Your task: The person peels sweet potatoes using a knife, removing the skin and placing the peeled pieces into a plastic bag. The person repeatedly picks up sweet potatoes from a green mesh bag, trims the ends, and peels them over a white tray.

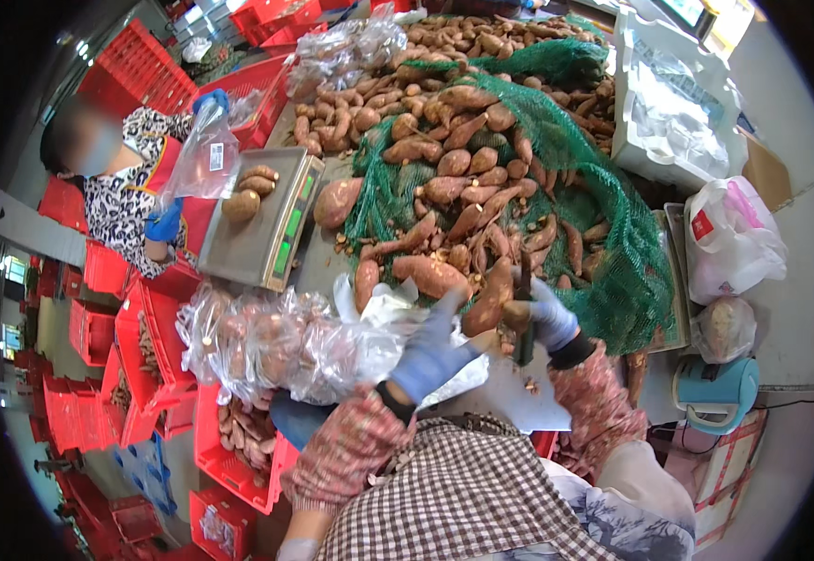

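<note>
My left hand, in a blue-grey glove, is blurred, with thumb and fingers spread and nothing in it. Below it are clear plastic bags and white plastic sheeting. My right hand, gloved the same way, is closed around a dark, narrow tool, apparently a knife; blur hides its exact shape. Between the two hands is a long sweet potato at the near edge of the heap. A large sweet potato lies just beyond my left fingertips. The loose heap spreads over green mesh netting.
Left, a digital scale bears several sweet potatoes; behind it a masked co-worker in blue gloves holds a clear bag. Red crates stand lower left. Right are a white crate, a white carrier bag and a blue appliance.
</note>
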Demonstrator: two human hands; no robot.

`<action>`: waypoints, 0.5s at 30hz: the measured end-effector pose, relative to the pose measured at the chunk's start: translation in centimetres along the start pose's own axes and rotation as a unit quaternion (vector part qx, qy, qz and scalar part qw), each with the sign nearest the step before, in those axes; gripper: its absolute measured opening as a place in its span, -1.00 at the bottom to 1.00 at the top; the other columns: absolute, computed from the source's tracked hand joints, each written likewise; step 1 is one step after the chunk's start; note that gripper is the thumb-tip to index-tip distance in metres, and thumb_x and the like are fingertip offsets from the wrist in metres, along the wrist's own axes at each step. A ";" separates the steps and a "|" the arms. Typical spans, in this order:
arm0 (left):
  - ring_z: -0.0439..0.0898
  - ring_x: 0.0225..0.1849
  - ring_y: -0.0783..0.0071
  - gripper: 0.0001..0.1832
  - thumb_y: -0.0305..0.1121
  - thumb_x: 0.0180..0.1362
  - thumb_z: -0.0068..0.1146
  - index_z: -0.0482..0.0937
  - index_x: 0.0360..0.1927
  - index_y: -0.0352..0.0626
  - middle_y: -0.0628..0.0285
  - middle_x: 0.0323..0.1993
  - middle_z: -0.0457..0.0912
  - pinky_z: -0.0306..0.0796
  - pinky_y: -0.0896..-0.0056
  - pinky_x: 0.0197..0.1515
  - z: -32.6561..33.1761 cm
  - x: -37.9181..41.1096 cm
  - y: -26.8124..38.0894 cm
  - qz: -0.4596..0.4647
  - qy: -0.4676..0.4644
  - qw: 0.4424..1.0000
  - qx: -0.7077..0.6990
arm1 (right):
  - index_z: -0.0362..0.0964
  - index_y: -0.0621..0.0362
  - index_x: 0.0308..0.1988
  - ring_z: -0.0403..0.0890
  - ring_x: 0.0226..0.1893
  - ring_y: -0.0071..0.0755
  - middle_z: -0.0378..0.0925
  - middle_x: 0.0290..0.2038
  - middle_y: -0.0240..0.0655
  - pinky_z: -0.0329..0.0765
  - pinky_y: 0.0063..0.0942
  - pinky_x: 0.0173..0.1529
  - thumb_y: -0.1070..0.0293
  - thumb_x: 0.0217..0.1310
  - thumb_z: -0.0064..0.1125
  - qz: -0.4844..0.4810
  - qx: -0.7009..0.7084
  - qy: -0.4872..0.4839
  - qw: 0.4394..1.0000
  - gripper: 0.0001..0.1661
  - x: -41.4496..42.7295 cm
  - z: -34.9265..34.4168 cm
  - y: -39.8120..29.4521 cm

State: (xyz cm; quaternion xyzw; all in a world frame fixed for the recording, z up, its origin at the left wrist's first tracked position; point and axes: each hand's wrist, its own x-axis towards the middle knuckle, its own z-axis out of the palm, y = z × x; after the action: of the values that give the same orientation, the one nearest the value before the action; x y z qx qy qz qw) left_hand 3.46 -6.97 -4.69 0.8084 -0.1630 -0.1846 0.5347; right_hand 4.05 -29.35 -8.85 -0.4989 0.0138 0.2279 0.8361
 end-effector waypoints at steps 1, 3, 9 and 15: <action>0.43 0.10 0.28 -0.16 -0.21 0.04 0.28 0.06 0.30 -0.24 0.01 0.10 0.39 0.33 0.38 0.16 0.7 0.6 0.7 -0.009 -0.022 0.998 0.066 | 0.24 0.20 0.12 0.43 -0.45 -0.63 0.44 -0.32 -0.48 0.37 -0.67 -0.39 0.31 -0.01 0.30 -0.013 0.021 -0.005 1.000 -0.31 -0.2 1.5 1.3; 0.42 0.11 0.37 -0.09 -0.29 0.00 0.32 -0.03 0.33 -0.18 0.06 0.11 0.38 0.35 0.41 0.14 3.3 2.0 -2.6 0.040 -0.054 0.992 -0.103 | 0.21 0.21 0.16 0.47 -0.36 -0.57 0.48 -0.25 -0.42 0.44 -0.60 -0.26 0.23 0.08 0.24 -0.058 0.014 0.054 0.997 -0.32 -0.4 3.8 2.7; 0.43 0.05 0.44 -0.17 -0.25 0.01 0.30 0.10 0.29 -0.25 0.17 0.04 0.42 0.34 0.44 0.11 3.3 -0.7 -3.5 -0.053 -0.119 0.989 -0.068 | 0.46 0.32 -0.20 0.51 -0.33 -0.47 0.55 -0.34 -0.26 0.48 -0.52 -0.20 0.23 0.18 0.06 -0.048 -0.193 0.145 0.969 -0.66 0.2 0.7 3.9; 0.43 0.02 0.44 -0.26 -0.17 0.02 0.30 0.24 0.20 -0.29 0.17 0.01 0.44 0.33 0.39 0.09 0.6 -2.2 -0.9 -0.081 -0.074 0.980 -0.164 | 0.35 0.18 0.06 0.51 -0.29 -0.36 0.52 -0.24 -0.22 0.49 -0.44 -0.16 0.55 0.05 0.13 -0.110 -0.362 0.128 0.917 -0.50 -0.1 1.6 0.9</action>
State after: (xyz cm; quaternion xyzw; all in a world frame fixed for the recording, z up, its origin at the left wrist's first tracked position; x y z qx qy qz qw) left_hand 1.31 -6.09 -5.48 0.7041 -0.1033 -0.3108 0.6300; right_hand 3.30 -27.70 -8.84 -0.7911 -0.0174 0.0579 0.6088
